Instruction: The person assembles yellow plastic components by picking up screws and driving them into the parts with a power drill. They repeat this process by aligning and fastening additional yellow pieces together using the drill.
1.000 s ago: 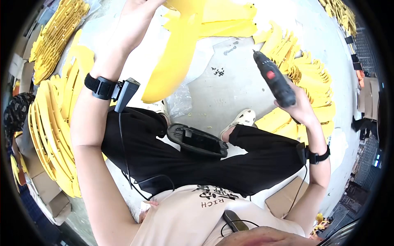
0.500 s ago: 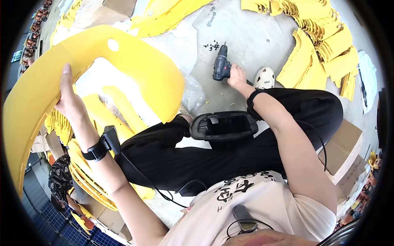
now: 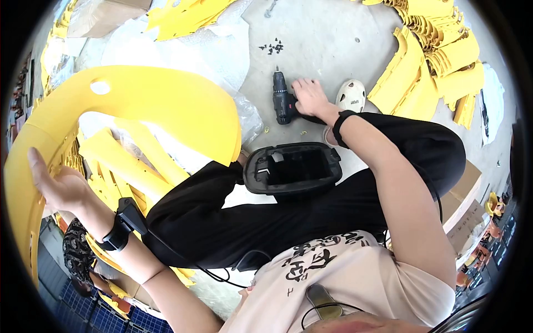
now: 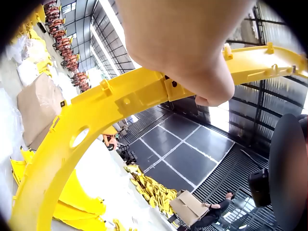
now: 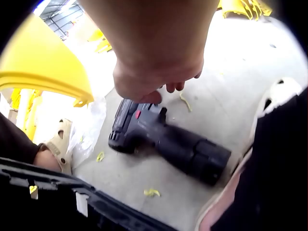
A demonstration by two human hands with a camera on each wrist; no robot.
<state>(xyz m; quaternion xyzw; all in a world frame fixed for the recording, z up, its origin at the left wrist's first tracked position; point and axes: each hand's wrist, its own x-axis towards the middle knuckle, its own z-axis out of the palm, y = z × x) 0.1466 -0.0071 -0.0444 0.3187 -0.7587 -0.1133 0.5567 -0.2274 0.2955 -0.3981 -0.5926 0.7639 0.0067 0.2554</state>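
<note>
A large curved yellow plastic panel (image 3: 166,105) arcs across the left of the head view. My left hand (image 3: 64,188) grips its narrower end, with the thumb along the face. In the left wrist view the panel's ribbed inner side (image 4: 130,98) shows, and my left hand (image 4: 183,53) covers part of it. On the grey floor lies a black power drill (image 3: 280,100), its bit pointing away from me. My right hand (image 3: 311,99) is right beside its handle, fingers extended. From the right wrist view the drill's handle (image 5: 192,151) is bare, with the fingers past the body.
A black open container (image 3: 261,188) sits between my legs. Several dark screws (image 3: 272,47) lie beyond the drill. Stacked yellow panels (image 3: 408,72) stand to the right, and others (image 3: 127,161) lie to the left. Clear plastic wrap (image 3: 250,119) is near my foot; a cardboard box (image 3: 105,16) stands far left.
The drill came down from the right to the floor, and my right hand has let go of it. My left hand swung the panel leftward, then lowered it slightly.
</note>
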